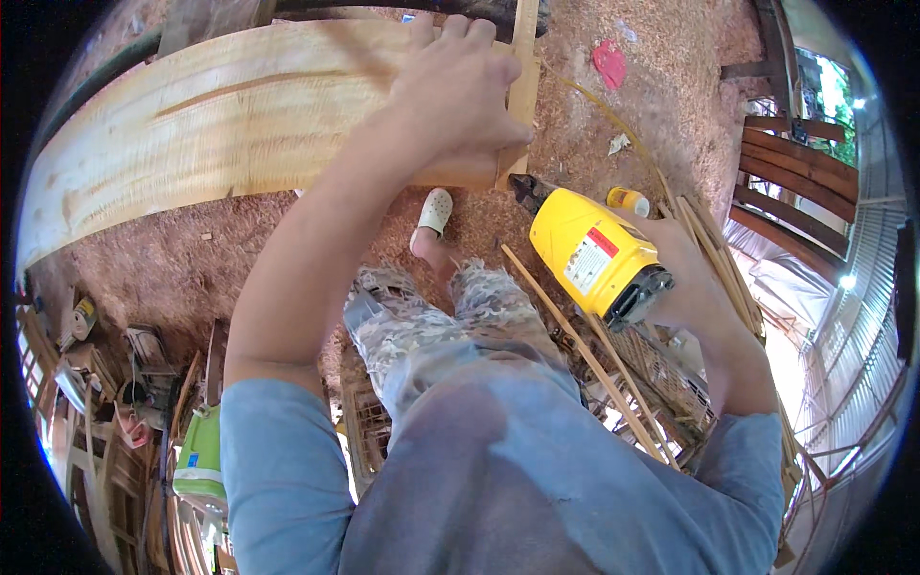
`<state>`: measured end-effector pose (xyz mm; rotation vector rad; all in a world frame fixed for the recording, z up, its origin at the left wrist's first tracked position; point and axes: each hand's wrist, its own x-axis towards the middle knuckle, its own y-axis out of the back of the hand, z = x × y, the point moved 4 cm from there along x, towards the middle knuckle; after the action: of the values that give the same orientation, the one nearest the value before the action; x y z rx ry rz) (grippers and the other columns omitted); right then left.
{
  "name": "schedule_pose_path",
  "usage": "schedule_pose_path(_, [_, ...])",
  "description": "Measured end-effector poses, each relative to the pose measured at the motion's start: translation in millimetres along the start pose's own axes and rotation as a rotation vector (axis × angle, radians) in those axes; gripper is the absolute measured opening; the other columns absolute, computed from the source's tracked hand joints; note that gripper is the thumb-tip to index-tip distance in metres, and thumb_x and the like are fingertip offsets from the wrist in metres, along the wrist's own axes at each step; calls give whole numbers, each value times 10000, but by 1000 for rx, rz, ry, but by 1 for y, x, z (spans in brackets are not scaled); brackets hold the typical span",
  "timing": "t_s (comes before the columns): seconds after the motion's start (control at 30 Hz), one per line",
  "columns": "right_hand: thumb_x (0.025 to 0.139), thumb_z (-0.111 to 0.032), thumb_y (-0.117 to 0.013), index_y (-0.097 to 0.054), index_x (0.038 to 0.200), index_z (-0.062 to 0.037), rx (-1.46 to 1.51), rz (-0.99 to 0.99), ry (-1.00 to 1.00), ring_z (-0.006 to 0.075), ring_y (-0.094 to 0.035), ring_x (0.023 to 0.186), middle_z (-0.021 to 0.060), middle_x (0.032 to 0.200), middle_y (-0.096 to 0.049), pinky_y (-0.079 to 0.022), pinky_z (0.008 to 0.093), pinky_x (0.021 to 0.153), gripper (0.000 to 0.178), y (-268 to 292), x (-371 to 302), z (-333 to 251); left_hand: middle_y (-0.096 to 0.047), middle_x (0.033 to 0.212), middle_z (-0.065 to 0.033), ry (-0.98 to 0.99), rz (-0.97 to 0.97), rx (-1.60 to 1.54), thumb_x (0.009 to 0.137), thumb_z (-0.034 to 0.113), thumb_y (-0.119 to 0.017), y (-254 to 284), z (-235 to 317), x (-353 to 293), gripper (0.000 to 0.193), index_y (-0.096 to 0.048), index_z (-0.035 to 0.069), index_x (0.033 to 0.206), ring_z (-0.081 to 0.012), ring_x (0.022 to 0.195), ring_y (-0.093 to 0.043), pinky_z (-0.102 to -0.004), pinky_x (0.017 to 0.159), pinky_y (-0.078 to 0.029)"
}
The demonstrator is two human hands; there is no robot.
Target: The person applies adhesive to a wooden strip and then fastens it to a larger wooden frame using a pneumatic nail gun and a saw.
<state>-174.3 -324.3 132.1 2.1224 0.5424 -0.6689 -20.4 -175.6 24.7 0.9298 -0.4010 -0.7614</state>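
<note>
A wide pale wooden board [240, 105] stretches across the upper left. Against its right end sits a narrow wooden strip [522, 77]. My left hand [455, 91] grips this end, fingers toward the far edge and thumb over the strip. In my right hand [676, 259] is a yellow nail gun [594, 251], its body partly covering the fingers. The tool's black nose points at the near corner where strip and board meet; whether it touches the wood I cannot tell.
A yellow hose [613, 115] crosses the shavings-covered floor. A small yellow container [628, 201] lies beyond the right hand. Long wooden sticks [594, 355] lean at my right side. A green-and-white box [201, 455] is at lower left, and stacked dark planks [800, 172] are at right.
</note>
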Motion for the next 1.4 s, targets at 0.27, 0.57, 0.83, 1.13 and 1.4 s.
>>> schedule_pose_path(0.27, [737,-163,-796,-605,1281,-6,-8,-29,-52,242,-707,941,148,1047,-720,-509,342,862,597,1,0,-6,-588,1184,-239,-1,40,-27,671,447,-729,2,4,1,541,-720,35,1023,-403,1215,-509,-578,1116,-272])
schedule_pose_path(0.57, [731,-172,-808,-590,1297,-20,40,-83,-54,247,-700,1005,144,1106,-713,-502,342,905,625,-1,3,-9,-610,1193,-155,7,85,106,657,571,-759,-5,2,1,592,-767,137,1061,-324,1244,-501,-555,1109,-276])
schedule_pose_path(0.83, [713,-156,-816,-596,1260,-64,-49,-42,-8,343,-695,979,175,1035,-715,-547,412,858,597,-5,3,-21,-613,1182,-150,24,5,124,700,590,-729,4,4,3,569,-771,165,1076,-315,1216,-508,-546,1065,-307])
schedule_pose_path(1.13, [795,-265,-791,-550,1307,-81,-150,-139,-137,359,-709,896,179,942,-723,-560,454,803,595,-15,5,-34,-598,1171,-246,-92,-18,92,717,500,-703,5,5,6,638,-697,-9,1101,-390,1210,-511,-572,1062,-321])
schedule_pose_path(1.4, [725,-190,-832,-496,1398,-83,-230,-158,-207,370,-703,907,196,982,-715,-542,433,789,759,-18,6,-46,-584,1226,-230,-50,-35,229,749,526,-691,7,3,-3,676,-692,-7,1165,-378,1250,-478,-575,1059,-309])
